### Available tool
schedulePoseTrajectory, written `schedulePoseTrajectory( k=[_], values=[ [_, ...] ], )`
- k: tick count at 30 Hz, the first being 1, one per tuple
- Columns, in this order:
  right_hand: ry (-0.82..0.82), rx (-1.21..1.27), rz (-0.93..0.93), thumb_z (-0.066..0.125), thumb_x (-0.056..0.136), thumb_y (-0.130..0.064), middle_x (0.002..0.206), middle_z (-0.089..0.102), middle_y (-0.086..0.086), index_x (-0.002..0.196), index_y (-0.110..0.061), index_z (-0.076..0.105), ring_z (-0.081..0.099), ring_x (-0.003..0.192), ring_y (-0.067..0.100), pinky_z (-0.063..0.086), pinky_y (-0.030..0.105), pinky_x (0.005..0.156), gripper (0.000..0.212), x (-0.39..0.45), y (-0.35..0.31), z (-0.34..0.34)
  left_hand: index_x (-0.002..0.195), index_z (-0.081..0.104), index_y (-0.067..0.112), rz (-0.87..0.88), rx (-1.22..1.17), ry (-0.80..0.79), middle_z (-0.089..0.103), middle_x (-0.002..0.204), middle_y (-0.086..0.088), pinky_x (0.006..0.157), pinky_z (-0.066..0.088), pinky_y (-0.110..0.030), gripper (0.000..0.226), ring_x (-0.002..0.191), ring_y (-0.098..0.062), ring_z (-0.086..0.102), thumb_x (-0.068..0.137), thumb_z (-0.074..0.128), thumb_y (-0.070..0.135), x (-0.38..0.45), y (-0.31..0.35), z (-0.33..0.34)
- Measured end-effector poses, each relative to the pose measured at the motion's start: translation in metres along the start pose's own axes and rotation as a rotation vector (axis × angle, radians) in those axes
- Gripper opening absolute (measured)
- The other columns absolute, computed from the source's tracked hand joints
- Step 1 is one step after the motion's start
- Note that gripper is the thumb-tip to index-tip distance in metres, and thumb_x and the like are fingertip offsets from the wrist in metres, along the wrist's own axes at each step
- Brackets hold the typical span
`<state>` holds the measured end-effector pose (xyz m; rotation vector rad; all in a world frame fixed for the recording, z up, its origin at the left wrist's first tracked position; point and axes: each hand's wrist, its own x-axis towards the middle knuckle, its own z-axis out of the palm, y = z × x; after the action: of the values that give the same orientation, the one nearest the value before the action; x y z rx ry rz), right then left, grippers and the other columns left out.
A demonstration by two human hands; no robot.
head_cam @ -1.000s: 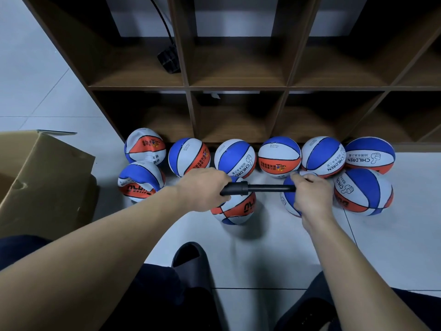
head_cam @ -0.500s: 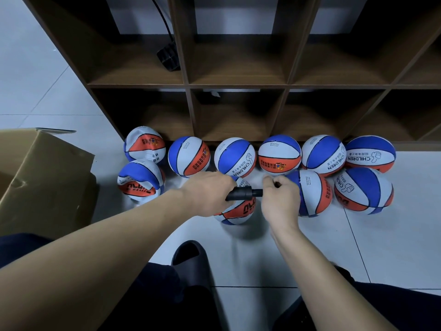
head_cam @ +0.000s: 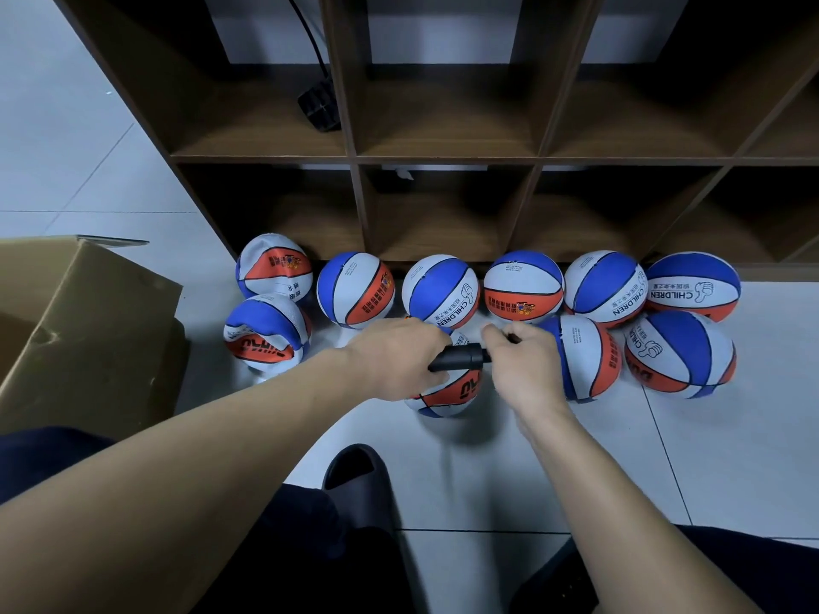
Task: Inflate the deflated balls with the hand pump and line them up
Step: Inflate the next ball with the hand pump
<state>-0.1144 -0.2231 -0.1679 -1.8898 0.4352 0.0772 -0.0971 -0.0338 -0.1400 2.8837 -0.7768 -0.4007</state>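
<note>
a single wide-angle view is given, taken from the person's head and aimed forward and steeply down. the tiled floor (head_cam: 731, 458) is seen from above at close range, with both forearms entering from the bottom edge and the left hand (head_cam: 394, 361) and right hand (head_cam: 523, 370) placed near the centre. the wooden shelf unit (head_cam: 443, 157) is faced head-on across the upper half, its uprights bent outward by the lens. the row of balls (head_cam: 523, 285) is framed mid-picture at arm's reach. a cardboard box (head_cam: 84, 330) is cut by the left edge, and a dark slipper (head_cam: 359, 476) lies almost directly beneath the camera.
</note>
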Motion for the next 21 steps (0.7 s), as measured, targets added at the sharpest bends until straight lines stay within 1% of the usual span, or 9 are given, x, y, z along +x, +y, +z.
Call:
schedulePoseTrajectory(
  k=[2, 4, 6, 8, 11, 13, 16, 19, 21],
  values=[
    [0.046, 0.01, 0.0, 0.07, 0.099, -0.029, 0.05, 0.042, -0.009, 0.065, -0.012, 0.056, 0.037, 0.053, 0.015, 0.034, 0.031, 0.056, 0.041, 0.011, 0.0, -0.016, 0.088, 0.058, 0.028, -0.021, -0.017, 0.001, 0.057, 0.071, 0.005, 0.055, 0.038, -0.031, 0.02, 0.067, -0.015, 0.057, 0.098, 0.066, 0.043, 0.0, -0.003, -0.002],
    [0.124, 0.056, 0.022, 0.073, 0.097, -0.03, 0.055, 0.047, -0.001, 0.071, -0.004, 0.061, 0.039, 0.055, 0.019, 0.034, 0.033, 0.057, 0.038, 0.025, 0.003, -0.036, 0.087, 0.058, 0.029, -0.044, -0.02, -0.009, 0.059, 0.073, 0.005, 0.057, 0.041, -0.031, 0.02, 0.068, -0.014, 0.057, 0.098, 0.066, 0.043, -0.001, -0.01, -0.006],
    [0.18, 0.099, 0.063, 0.075, 0.096, -0.028, 0.053, 0.048, -0.002, 0.073, -0.004, 0.064, 0.038, 0.051, 0.018, 0.034, 0.032, 0.057, 0.035, 0.033, 0.007, -0.051, 0.088, 0.058, 0.03, -0.059, -0.028, -0.014, 0.06, 0.075, 0.005, 0.058, 0.042, -0.031, 0.018, 0.069, -0.014, 0.057, 0.098, 0.067, 0.042, -0.002, -0.016, -0.009],
    [0.19, 0.126, 0.092, 0.075, 0.096, -0.026, 0.05, 0.042, -0.006, 0.069, -0.009, 0.061, 0.034, 0.049, 0.017, 0.032, 0.032, 0.055, 0.035, 0.035, 0.01, -0.057, 0.089, 0.059, 0.029, -0.062, -0.029, -0.014, 0.06, 0.075, 0.005, 0.057, 0.04, -0.03, 0.017, 0.068, -0.013, 0.057, 0.098, 0.067, 0.041, -0.002, -0.016, -0.009],
    [0.235, 0.125, 0.078, 0.071, 0.095, -0.021, 0.055, 0.034, 0.001, 0.065, -0.008, 0.047, 0.029, 0.058, 0.023, 0.027, 0.034, 0.057, 0.04, 0.032, 0.014, -0.047, 0.089, 0.061, 0.027, -0.056, 0.01, -0.009, 0.059, 0.074, 0.005, 0.057, 0.041, -0.031, 0.016, 0.068, -0.016, 0.057, 0.099, 0.064, 0.04, -0.001, -0.009, -0.005],
    [0.248, 0.067, 0.067, 0.067, 0.094, -0.022, 0.058, 0.032, 0.003, 0.061, -0.012, 0.041, 0.029, 0.063, 0.024, 0.027, 0.035, 0.058, 0.043, 0.027, 0.016, -0.035, 0.085, 0.056, 0.028, -0.053, 0.028, -0.015, 0.057, 0.073, 0.005, 0.058, 0.044, -0.032, 0.019, 0.067, -0.017, 0.057, 0.1, 0.062, 0.039, -0.003, -0.008, -0.003],
    [0.22, 0.021, 0.045, 0.065, 0.094, -0.022, 0.049, 0.027, -0.009, 0.057, -0.017, 0.036, 0.026, 0.06, 0.025, 0.026, 0.034, 0.057, 0.048, 0.018, 0.013, -0.02, 0.086, 0.056, 0.028, -0.046, 0.038, -0.008, 0.056, 0.072, 0.005, 0.057, 0.043, -0.032, 0.019, 0.066, -0.017, 0.056, 0.101, 0.062, 0.039, -0.004, -0.007, 0.0],
    [0.21, -0.006, 0.014, 0.064, 0.099, -0.02, 0.047, 0.033, -0.008, 0.059, -0.016, 0.04, 0.031, 0.055, 0.021, 0.029, 0.034, 0.055, 0.046, 0.008, 0.006, -0.008, 0.09, 0.06, 0.026, -0.035, 0.044, 0.003, 0.056, 0.072, 0.006, 0.056, 0.042, -0.031, 0.017, 0.066, -0.016, 0.056, 0.101, 0.062, 0.039, -0.003, -0.005, 0.001],
    [0.198, 0.003, 0.005, 0.063, 0.101, -0.02, 0.049, 0.036, -0.008, 0.061, -0.015, 0.041, 0.034, 0.052, 0.018, 0.031, 0.033, 0.054, 0.046, 0.001, 0.003, 0.0, 0.09, 0.061, 0.025, -0.032, 0.046, 0.004, 0.057, 0.072, 0.005, 0.056, 0.045, -0.032, 0.017, 0.067, -0.017, 0.057, 0.1, 0.062, 0.039, -0.002, -0.004, 0.001]
  ],
)
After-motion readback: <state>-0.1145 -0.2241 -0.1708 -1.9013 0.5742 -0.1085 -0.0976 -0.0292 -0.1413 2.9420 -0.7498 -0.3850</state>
